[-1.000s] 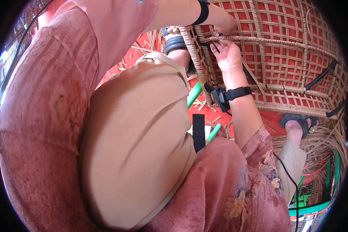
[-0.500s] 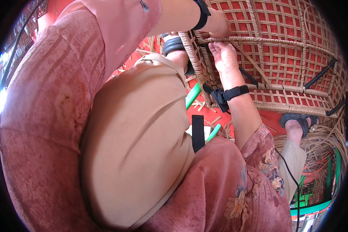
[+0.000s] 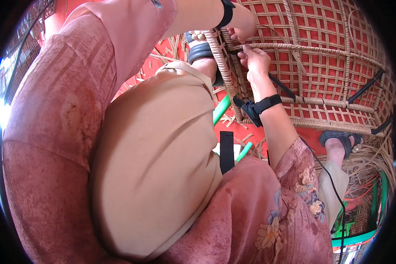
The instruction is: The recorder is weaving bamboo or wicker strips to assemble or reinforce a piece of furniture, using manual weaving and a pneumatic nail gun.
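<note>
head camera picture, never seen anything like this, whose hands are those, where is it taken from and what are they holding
No robot here: these are a person's own bare hands. A wide fisheye camera on the person's head looks down, so straight edges bend and the beige trousers fill the middle. The left hand is at the top; the right hand is just below it. They meet near one end of a wrapped rib on a woven cane piece. Whatever is between the fingertips is too small to tell. On the red floor lie scattered cut strips, with a heap of long strips at the lower right.
</note>
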A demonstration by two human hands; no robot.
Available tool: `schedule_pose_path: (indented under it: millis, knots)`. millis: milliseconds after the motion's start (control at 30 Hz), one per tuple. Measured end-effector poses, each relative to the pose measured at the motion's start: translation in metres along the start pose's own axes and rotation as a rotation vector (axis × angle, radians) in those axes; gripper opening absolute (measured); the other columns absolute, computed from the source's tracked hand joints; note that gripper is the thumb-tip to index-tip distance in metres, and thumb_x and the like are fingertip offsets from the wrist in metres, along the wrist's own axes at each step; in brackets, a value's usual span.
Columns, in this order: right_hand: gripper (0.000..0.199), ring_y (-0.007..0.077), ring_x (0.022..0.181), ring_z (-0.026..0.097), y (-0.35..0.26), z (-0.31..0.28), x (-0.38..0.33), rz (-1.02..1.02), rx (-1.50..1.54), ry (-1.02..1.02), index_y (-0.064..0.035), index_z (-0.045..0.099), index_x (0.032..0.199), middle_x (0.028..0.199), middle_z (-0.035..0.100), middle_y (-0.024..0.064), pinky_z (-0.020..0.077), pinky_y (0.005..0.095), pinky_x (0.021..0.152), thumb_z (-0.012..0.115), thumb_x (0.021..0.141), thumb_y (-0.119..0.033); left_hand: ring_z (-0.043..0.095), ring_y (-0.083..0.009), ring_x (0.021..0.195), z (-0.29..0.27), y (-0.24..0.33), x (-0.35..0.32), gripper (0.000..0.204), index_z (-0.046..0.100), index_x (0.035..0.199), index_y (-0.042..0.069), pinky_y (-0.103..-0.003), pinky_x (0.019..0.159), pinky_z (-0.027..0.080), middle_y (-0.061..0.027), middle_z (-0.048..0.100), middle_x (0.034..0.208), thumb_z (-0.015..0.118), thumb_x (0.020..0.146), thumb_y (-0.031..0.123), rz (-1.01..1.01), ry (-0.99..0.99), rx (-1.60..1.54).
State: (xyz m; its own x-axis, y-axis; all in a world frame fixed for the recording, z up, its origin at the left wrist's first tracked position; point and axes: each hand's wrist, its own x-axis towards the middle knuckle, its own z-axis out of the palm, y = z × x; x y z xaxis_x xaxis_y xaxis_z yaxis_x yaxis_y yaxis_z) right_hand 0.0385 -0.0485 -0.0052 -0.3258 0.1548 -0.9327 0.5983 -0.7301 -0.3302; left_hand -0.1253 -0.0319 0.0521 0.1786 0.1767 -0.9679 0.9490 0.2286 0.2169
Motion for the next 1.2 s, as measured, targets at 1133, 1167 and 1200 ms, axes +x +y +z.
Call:
schedule_pose_path:
  millis: [1133, 1167, 1200]
  knots:
    - [0.021, 0.0306, 0.076, 0.065, -0.036, -0.007, 0.011, -0.878, -0.806, -0.193, -0.0013, 0.067, 0.091, 0.079, 0.064, 0.0194, 0.0494, 0.0358, 0.068, 0.056, 0.080, -0.016, 0.063, -0.0247, 0.093, 0.029, 0.025, -0.041, 0.026, 0.067, 0.101, 0.010, -0.036, 0.073, 0.051, -0.0068, 0.066, 0.098, 0.065, 0.075, 0.016, -0.072, 0.180, 0.230]
    - [0.021, 0.0340, 0.080, 0.061, -0.039, -0.005, 0.016, -0.926, -0.918, -0.244, -0.0017, 0.066, 0.091, 0.081, 0.062, 0.0203, 0.0479, 0.0368, 0.072, 0.056, 0.080, -0.016, 0.063, -0.0214, 0.090, 0.028, 0.025, -0.048, 0.024, 0.067, 0.097, 0.007, -0.033, 0.074, 0.050, -0.0091, 0.066, 0.096, 0.063, 0.079, 0.023, -0.101, 0.229, 0.213]
    - [0.021, 0.0340, 0.080, 0.061, -0.042, -0.003, 0.019, -0.937, -0.912, -0.257, -0.0017, 0.066, 0.091, 0.081, 0.062, 0.0203, 0.0479, 0.0368, 0.072, 0.056, 0.080, -0.016, 0.063, -0.0214, 0.090, 0.029, 0.025, -0.056, 0.024, 0.067, 0.097, 0.007, -0.033, 0.074, 0.050, -0.0091, 0.066, 0.096, 0.063, 0.079, 0.023, -0.099, 0.217, 0.201]
